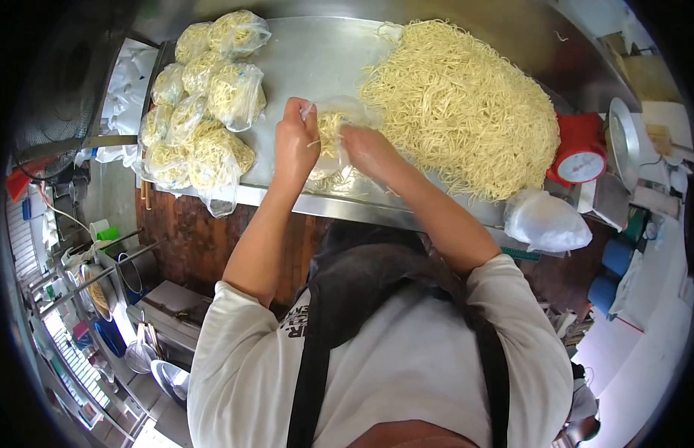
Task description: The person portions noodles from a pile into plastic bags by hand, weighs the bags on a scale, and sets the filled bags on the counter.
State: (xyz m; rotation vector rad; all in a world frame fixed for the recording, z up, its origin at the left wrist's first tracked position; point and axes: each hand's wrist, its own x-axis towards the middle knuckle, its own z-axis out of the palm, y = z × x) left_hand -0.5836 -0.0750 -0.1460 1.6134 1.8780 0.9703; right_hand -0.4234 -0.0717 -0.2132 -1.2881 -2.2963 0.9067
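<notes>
A clear plastic bag with noodles in it (332, 134) is between my hands, over the metal table (317, 60). My left hand (297, 138) is closed on the bag's left edge, fingers curled. On the other side, my right hand (365, 149) is partly inside or behind the bag's film, and its fingers are hard to make out. Just right of it lies a large heap of loose yellow noodles (459, 104). Several filled bags of noodles (205, 104) are piled at the table's left end.
A red scale (580, 153) stands right of the heap. A stack of clear plastic bags (547, 222) lies at the front right edge. White plastic bags (130, 86) and a fan (55, 112) are at the far left. Pots and strainers (140, 357) stand lower left.
</notes>
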